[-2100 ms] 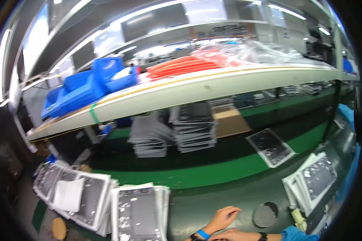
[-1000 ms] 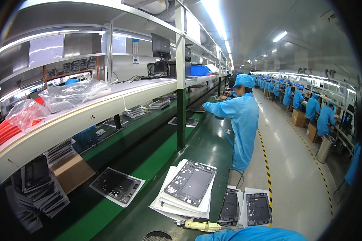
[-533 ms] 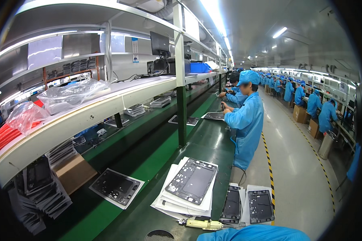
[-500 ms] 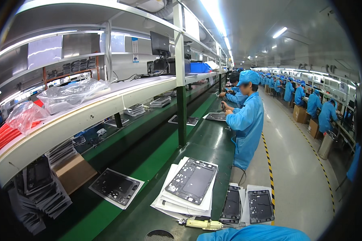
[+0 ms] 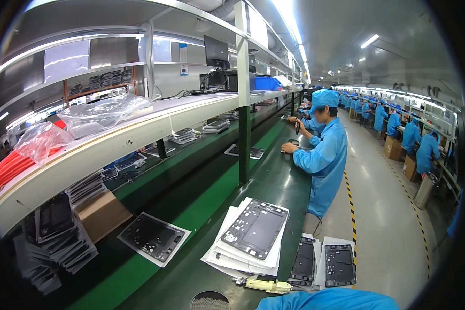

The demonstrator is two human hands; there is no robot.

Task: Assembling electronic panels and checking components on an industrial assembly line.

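Note:
Neither of my hands shows; only a blue sleeve of mine lies along the lower edge. Closest to it is a pale yellow electric screwdriver, lying on the green bench with its bit to the left. Just beyond rests a stack of white sheets with a black tablet frame on top. To the right of the stack are two more tablet frames, one dark frame and another frame on a white sheet. A round mesh-covered opening sits left of the screwdriver.
On the green conveyor belt a tablet frame lies on white paper. Stacked frames and a cardboard box stand beyond it. A shelf post rises ahead. A co-worker in blue works farther along the bench.
The view has turned slightly left, so the scene sits farther right. The nearby co-worker has raised a hand holding a dark tool; the frame near their hands is no longer visible there.

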